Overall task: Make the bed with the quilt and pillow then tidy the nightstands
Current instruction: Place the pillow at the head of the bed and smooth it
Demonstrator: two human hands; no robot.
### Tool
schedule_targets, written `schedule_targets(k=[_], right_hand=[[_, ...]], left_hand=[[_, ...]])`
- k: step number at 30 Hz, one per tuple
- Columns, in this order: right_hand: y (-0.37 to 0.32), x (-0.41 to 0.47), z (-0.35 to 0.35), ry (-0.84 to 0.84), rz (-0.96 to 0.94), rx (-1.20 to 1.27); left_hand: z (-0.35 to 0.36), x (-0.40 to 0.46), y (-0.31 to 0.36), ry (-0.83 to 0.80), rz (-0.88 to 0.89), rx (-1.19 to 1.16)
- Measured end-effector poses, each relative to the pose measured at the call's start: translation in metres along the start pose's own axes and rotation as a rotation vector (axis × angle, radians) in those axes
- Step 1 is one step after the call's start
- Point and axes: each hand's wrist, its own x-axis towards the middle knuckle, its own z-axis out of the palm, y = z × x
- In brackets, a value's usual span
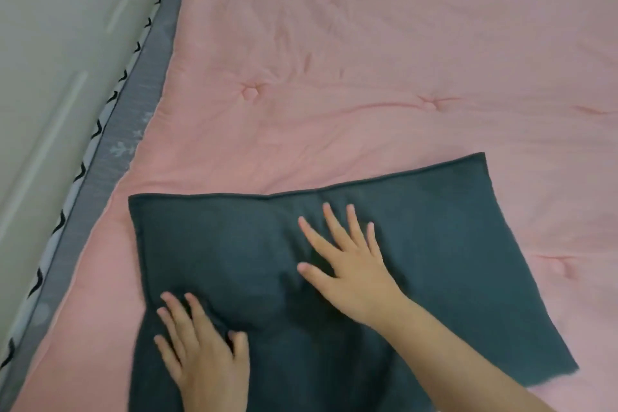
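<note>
A dark grey pillow (254,264) lies flat on the pink quilt (368,60), near the bed's left edge. The left hand (204,348) and right hand (351,264) both press down on it, fingers straight and spread, gripping nothing. A grey patterned strip (110,144), perhaps the sheet, runs beside the wall (50,43).

Matt dark grey woven cloth pillow (418,244), soft pink tufted cloth quilt (368,60), smooth pale wall (50,43)
</note>
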Motion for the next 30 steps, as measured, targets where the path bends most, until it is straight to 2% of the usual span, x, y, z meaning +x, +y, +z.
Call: schedule_targets(k=[2,3,4,5,6,7,8,10,12,13,14,15,16,18,20,22,23,24,25,26,27,28,30], right_hand=[[-0.020,0.002,-0.042,0.321,-0.060,0.151],[-0.009,-0.005,-0.049,0.414,-0.046,0.126],[0.013,-0.018,-0.039,0.390,-0.013,-0.018],[0.032,-0.031,-0.020,0.267,0.012,-0.188],[0.053,-0.048,0.002,0.073,0.068,-0.282],[0.069,-0.060,0.018,-0.028,0.105,-0.340],[0.076,-0.067,0.021,-0.021,0.119,-0.343],[0.061,-0.066,-0.008,0.165,0.076,-0.161],[0.045,-0.071,-0.043,0.475,0.038,0.077],[0.059,-0.075,-0.048,0.570,0.047,0.045],[0.078,-0.077,-0.042,0.552,0.084,-0.072],[0.094,-0.079,-0.025,0.379,0.143,-0.225],[0.105,-0.084,-0.008,0.185,0.225,-0.234],[0.107,-0.077,0.001,0.033,0.259,-0.232],[0.075,-0.059,-0.042,0.276,0.170,-0.067],[0.060,-0.056,-0.079,0.707,0.078,0.160],[0.070,-0.059,-0.080,0.774,0.082,0.118],[0.084,-0.059,-0.066,0.700,0.120,-0.034],[0.096,-0.061,-0.037,0.485,0.197,-0.178],[0.114,-0.066,-0.006,0.225,0.306,-0.201],[0.129,-0.063,0.011,0.083,0.338,-0.244],[0.128,-0.055,0.006,0.022,0.386,-0.244],[0.096,-0.029,-0.038,0.277,0.319,0.006]], left_hand=[[-0.007,-0.002,0.037,0.010,0.207,-0.068],[-0.005,-0.005,0.053,-0.028,0.332,-0.035],[0.004,-0.011,0.064,-0.075,0.427,0.039],[0.014,-0.015,0.069,-0.104,0.481,0.127],[0.025,-0.023,0.070,-0.138,0.506,0.202],[0.034,-0.029,0.065,-0.175,0.514,0.243],[0.043,-0.033,0.061,-0.184,0.515,0.265],[0.053,-0.034,0.053,-0.163,0.505,0.305],[0.054,-0.032,0.057,-0.176,0.515,0.341],[0.055,-0.030,0.058,-0.175,0.518,0.345],[0.056,-0.030,0.060,-0.169,0.514,0.348],[0.054,-0.030,0.061,-0.174,0.506,0.354],[0.051,-0.032,0.062,-0.174,0.506,0.359],[0.047,-0.033,0.062,-0.154,0.515,0.363],[0.049,-0.032,0.060,-0.162,0.510,0.392],[0.050,-0.030,0.061,-0.166,0.510,0.396],[0.052,-0.030,0.060,-0.158,0.511,0.391],[0.054,-0.031,0.060,-0.151,0.512,0.387],[0.053,-0.031,0.059,-0.145,0.514,0.385],[0.051,-0.032,0.059,-0.140,0.520,0.382],[0.050,-0.034,0.058,-0.140,0.529,0.378],[0.049,-0.033,0.058,-0.142,0.535,0.379],[0.051,-0.032,0.058,-0.156,0.529,0.382]])
